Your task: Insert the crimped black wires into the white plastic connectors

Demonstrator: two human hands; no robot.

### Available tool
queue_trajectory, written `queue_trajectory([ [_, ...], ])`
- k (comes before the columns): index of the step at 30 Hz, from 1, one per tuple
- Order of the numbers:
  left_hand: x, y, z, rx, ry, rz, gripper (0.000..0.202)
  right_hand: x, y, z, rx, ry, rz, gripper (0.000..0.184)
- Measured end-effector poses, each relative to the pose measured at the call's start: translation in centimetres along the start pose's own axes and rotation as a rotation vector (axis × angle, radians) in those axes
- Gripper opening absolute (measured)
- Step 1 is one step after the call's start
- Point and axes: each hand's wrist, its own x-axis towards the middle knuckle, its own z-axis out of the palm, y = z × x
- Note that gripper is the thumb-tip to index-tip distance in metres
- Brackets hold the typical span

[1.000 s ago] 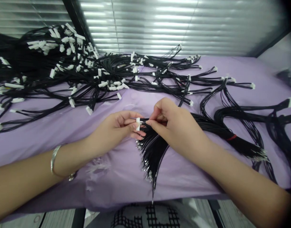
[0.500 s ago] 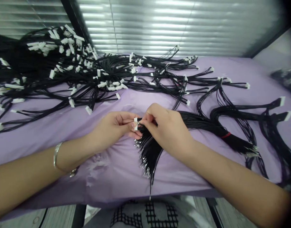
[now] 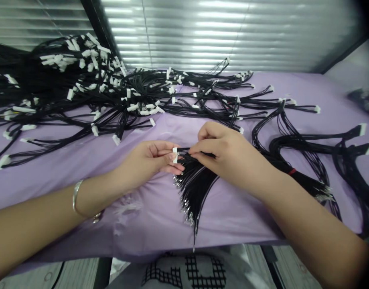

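My left hand (image 3: 159, 158) pinches a small white connector housing (image 3: 175, 155) between thumb and fingers, above the purple cloth. Several black wires run out of the housing's right side. My right hand (image 3: 220, 150) is closed, thumb and forefinger pinching a black wire (image 3: 186, 153) a short way right of the housing. Below both hands a loose bundle of black wires (image 3: 196, 188) fans out, its bare metal terminals (image 3: 186, 208) pointing down and left. My right hand and forearm cover part of that bundle.
Behind lies a large heap of black cables (image 3: 106, 88) with white connectors. More cable assemblies (image 3: 307, 144) lie on the right, beside a bundle end tied with a red band (image 3: 292, 171). The purple cloth (image 3: 136, 228) covers the table; window blinds (image 3: 187, 36) stand behind.
My right hand has drawn back to the right, away from the housing, its fingers now farther along the wire. My left hand keeps its hold on the housing. The view has shifted slightly.
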Motion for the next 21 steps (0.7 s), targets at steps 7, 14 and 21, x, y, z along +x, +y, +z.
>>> queue_trajectory([
  [7, 0.0, 0.2, 0.2, -0.010, 0.004, -0.006, 0.013, 0.0, -0.2, 1.2, -0.137, 0.015, 0.012, 0.019],
  [14, 0.0, 0.1, 0.2, 0.020, 0.019, -0.018, 0.013, 0.2, -0.5, 1.6, -0.090, -0.040, 0.078, 0.018],
  [21, 0.0, -0.1, 0.2, 0.043, 0.015, 0.005, 0.014, 0.1, -1.1, 1.8, -0.058, -0.098, 0.160, 0.014],
])
